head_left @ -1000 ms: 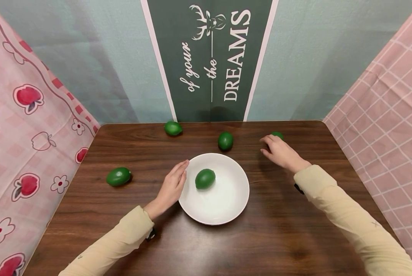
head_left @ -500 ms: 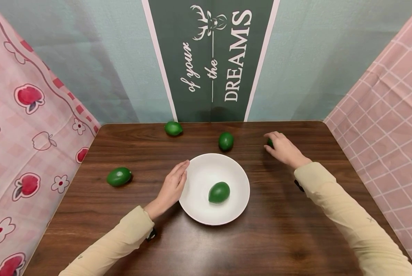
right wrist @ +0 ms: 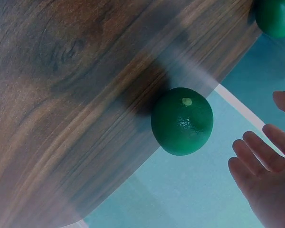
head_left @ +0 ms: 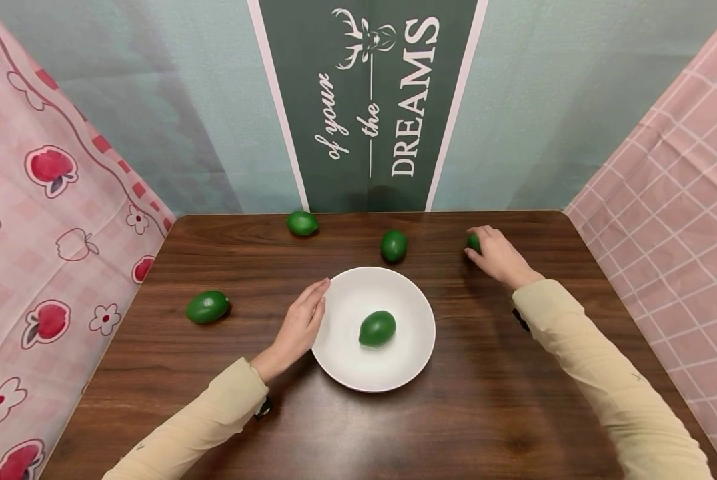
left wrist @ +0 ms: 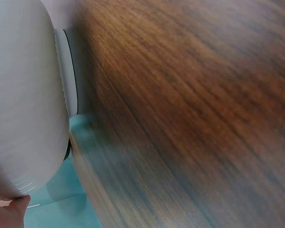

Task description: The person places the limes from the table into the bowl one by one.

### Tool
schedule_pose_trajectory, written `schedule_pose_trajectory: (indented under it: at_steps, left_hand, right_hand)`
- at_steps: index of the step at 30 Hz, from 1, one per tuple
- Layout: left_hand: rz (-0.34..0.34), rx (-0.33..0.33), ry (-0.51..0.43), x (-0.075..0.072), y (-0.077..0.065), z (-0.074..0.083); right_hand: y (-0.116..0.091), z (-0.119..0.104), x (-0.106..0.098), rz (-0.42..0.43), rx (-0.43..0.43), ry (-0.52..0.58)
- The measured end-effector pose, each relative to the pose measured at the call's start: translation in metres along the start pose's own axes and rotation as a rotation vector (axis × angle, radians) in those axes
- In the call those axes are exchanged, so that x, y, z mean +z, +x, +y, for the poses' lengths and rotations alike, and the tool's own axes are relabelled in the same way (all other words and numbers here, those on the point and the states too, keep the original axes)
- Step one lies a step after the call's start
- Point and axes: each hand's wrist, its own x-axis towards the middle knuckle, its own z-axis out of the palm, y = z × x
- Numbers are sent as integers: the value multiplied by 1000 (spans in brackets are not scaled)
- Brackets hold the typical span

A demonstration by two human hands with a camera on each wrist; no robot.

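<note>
From where I stand there's one white bowl (head_left: pixel 407 313) on one wooden table (head_left: pixel 454 413). Two hands are out, a left hand (head_left: pixel 298 323) and a right hand (head_left: pixel 495 255), with two pale sleeves. I count five green limes in all: one lime (head_left: pixel 377 329) in the bowl, one lime (head_left: pixel 207 307) off to the left, two limes (head_left: pixel 302 223) (head_left: pixel 393 246) towards the back and one lime (head_left: pixel 473 243) by the right hand. Hanging cloths make three: a back cloth (head_left: pixel 184 100), a left cloth (head_left: pixel 10 267) and a right cloth (head_left: pixel 664 173).
</note>
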Motion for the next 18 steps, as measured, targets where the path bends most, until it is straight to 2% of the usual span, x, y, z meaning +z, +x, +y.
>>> schedule_pose_trajectory:
  at_steps: [8,18]
  left_hand:
    - [16,19,-6,0,0,0]
    - [2,2,-14,0,0,0]
  right_hand:
    - [1,6,1,-5,18,17]
    - [5,14,5,23,61,24]
